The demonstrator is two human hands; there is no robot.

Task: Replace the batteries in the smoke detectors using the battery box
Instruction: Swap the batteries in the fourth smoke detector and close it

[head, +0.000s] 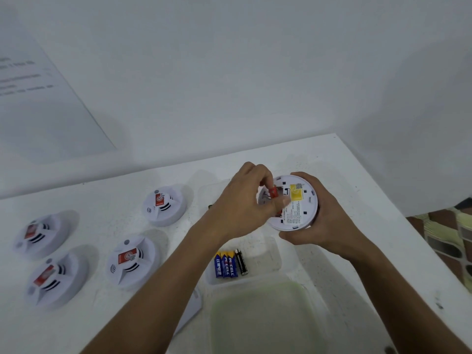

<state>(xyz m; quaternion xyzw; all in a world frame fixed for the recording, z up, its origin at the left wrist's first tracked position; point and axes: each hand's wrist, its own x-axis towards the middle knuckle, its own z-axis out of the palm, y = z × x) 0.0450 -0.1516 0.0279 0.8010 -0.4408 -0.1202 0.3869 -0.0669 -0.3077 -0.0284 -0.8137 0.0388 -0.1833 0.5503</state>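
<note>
My right hand cups a white smoke detector above the table, its back with a yellow label turned up toward me. My left hand pinches a red battery at the detector's open compartment. Below my hands stands a clear plastic battery box holding two blue-and-yellow batteries and a black one.
Several white smoke detectors with red stickers lie face up on the white table: one at the back, one nearer, two at the left. A green-tinted lid lies in front of the box. The table's right edge drops off to a patterned floor.
</note>
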